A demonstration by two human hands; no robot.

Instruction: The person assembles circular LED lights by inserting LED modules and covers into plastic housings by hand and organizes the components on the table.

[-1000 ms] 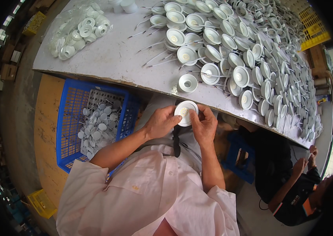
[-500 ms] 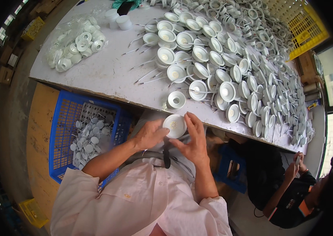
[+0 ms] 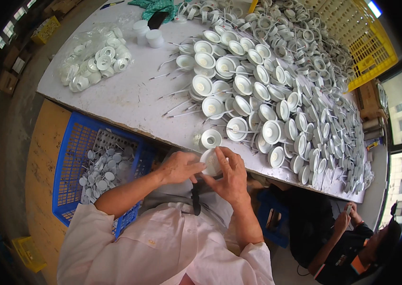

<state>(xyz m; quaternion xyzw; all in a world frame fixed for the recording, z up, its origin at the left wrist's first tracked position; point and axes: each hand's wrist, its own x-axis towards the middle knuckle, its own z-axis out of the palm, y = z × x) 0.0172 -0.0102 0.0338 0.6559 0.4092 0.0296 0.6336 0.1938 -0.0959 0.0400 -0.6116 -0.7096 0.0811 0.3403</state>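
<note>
A white round downlight housing (image 3: 210, 163) is held between my hands just off the table's front edge. Its dished face, with small yellowish dots, is tilted and partly covered by fingers. My right hand (image 3: 229, 176) grips its right side, thumb below and fingers over the rim. On the opposite side, my left hand (image 3: 179, 167) has its fingers closed at the rim. Just beyond them, a white ring-shaped cup (image 3: 211, 138) rests at the table edge. Several similar housings (image 3: 202, 85) with white wire leads lie heaped to the right.
A clear bag of white rings (image 3: 94, 61) lies on the table (image 3: 148, 102) at left, near white round tubs (image 3: 154, 38). Below it stands a blue basket (image 3: 63, 180) of small white discs. A yellow crate (image 3: 377, 52) stands far right; a seated person (image 3: 348, 242) is at lower right.
The housing has tilted in my hands, and my right fingers have come over its face. Both hands sit slightly lower in the view, while the whole scene has shifted a little.
</note>
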